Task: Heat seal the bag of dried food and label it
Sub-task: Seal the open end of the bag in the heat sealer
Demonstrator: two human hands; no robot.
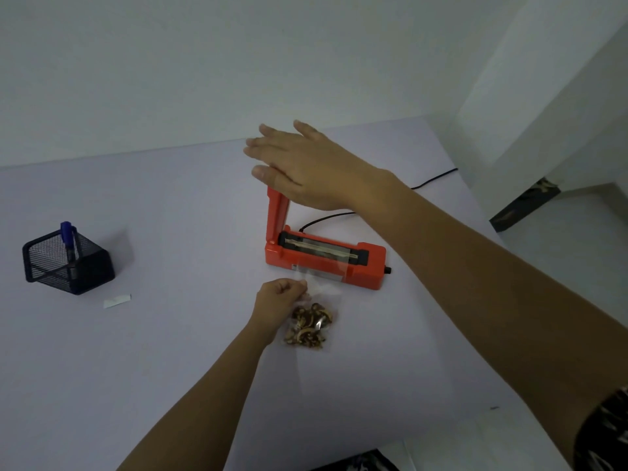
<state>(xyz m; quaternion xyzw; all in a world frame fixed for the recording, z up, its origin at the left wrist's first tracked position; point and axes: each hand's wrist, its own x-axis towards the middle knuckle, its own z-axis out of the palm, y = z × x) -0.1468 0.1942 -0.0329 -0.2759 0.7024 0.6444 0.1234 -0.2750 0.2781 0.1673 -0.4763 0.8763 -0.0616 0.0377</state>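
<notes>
On the table (170, 362), left hand (278, 299) pinches the bag (316, 312) of dried food (307, 331); right hand (306, 168) spreads its grip flat.

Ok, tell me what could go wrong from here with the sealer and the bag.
1. The bag mouth seems to lie short of the heating strip; lowering the sealer arm under the right hand might seal nothing.
2. The left hand pinches the film close to the sealer base, so fingers could get caught or warmed.
3. The film looks creased there, so the seam may come out crooked.
</notes>
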